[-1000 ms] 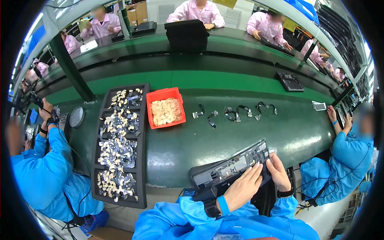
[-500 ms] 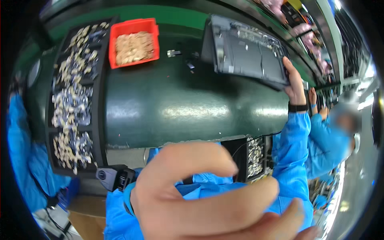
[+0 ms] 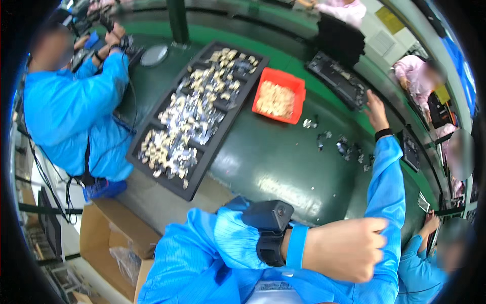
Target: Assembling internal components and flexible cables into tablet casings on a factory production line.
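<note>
My left hand [image 3: 347, 249], wearing a blue wristband, is curled into a fist in front of my body. Its fingers hide whatever they might hold. Farther off, my right hand [image 3: 375, 111], with a black wristband, has its fingers stretched out at the right end of a dark laptop shell [image 3: 340, 81]. That shell lies along the far side of the bench. Whether the fingertips touch it, I cannot tell. Several small shiny metal parts [image 3: 345, 148] lie on the green bench mat [image 3: 253, 157] nearer to me.
A black divided tray [image 3: 210, 152] full of small metal and beige parts stands left of a red bin [image 3: 298, 101] holding beige pieces. An open cardboard box [image 3: 104, 238] sits lower left. A co-worker in blue [image 3: 76, 111] works at the left. Another dark shell [image 3: 409, 149] lies at right.
The laptop shell, held up in my right hand before, now rests on the bench's far side, and that hand has opened. My left hand has drawn back and curled up. The view has turned.
</note>
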A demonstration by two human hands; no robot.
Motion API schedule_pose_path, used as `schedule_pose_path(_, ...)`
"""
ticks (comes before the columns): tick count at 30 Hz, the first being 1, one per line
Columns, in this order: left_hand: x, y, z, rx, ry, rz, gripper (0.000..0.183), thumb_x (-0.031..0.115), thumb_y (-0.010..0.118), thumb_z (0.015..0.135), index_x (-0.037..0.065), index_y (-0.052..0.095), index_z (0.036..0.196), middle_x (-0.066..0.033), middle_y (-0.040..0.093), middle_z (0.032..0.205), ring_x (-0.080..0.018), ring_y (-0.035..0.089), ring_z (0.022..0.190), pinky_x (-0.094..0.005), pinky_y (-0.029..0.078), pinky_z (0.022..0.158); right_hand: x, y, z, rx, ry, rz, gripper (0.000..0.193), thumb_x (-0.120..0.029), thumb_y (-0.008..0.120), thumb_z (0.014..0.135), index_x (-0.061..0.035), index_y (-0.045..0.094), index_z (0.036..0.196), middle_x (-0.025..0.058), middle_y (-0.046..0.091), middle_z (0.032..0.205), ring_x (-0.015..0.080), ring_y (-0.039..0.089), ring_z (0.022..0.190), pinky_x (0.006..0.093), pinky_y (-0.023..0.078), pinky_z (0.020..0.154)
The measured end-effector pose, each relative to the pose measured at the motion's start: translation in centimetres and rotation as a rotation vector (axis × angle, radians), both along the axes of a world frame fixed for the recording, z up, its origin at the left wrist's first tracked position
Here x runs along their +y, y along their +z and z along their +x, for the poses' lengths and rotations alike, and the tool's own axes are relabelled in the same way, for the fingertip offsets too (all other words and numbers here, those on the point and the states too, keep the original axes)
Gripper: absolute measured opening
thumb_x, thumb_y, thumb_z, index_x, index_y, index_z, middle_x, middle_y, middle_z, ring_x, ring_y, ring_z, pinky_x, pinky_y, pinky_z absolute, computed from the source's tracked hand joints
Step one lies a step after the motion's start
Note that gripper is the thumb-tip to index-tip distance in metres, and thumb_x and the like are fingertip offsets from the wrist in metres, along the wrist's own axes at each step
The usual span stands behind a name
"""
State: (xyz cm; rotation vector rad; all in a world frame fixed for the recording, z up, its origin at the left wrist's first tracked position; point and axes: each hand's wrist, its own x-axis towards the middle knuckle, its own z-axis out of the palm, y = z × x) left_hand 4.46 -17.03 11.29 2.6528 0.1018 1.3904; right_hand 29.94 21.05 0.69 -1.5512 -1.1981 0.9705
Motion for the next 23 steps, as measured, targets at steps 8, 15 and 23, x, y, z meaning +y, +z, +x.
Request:
schedule_pose_path(8, -3.2, -14.6, 12.1, 0.425, -0.348, -0.175, 0.017, 0.023, 0.066, 0.078, 0.011, 0.072, 0.068, -0.0097, 0.069, 0.069, -0.0289, 0.071, 0.071, -0.0429, 0.046, 0.058, -21.2, 8.6, -9.2, -0.216, 1.015, 0.306, 0.022, 0.007, 0.048, 0.07, -0.0016, 0.067, 0.076, 0.0109, 0.071, 0.08, 0.0226, 0.069, 0.077, 0.0353, 0.056, 0.074)
schedule_pose_path(15, -4.2, -23.8, 15.2, 0.712, -0.421, -0.01, 0.014, 0.021, 0.066, 0.081, 0.012, 0.073, 0.072, -0.0095, 0.07, 0.075, -0.0307, 0.072, 0.077, -0.0437, 0.057, 0.068, -28.0, -1.7, -17.0, -0.236, 1.469, 0.509, 0.002, -0.007, 0.059, 0.079, -0.0062, 0.057, 0.079, 0.0126, 0.058, 0.079, 0.0346, 0.062, 0.081, 0.0454, 0.053, 0.071)
schedule_pose_path(23, -7.3, -28.9, 15.2, 0.675, -0.71, -0.374, 0.012, 0.022, 0.068, 0.079, 0.011, 0.069, 0.084, -0.0143, 0.072, 0.091, -0.0407, 0.07, 0.084, -0.0516, 0.055, 0.078, -27.9, -2.9, -18.7, -0.062, 1.233, 0.368, 0.003, -0.006, 0.06, 0.082, -0.0041, 0.059, 0.08, 0.0129, 0.062, 0.079, 0.0354, 0.064, 0.08, 0.0456, 0.051, 0.068)
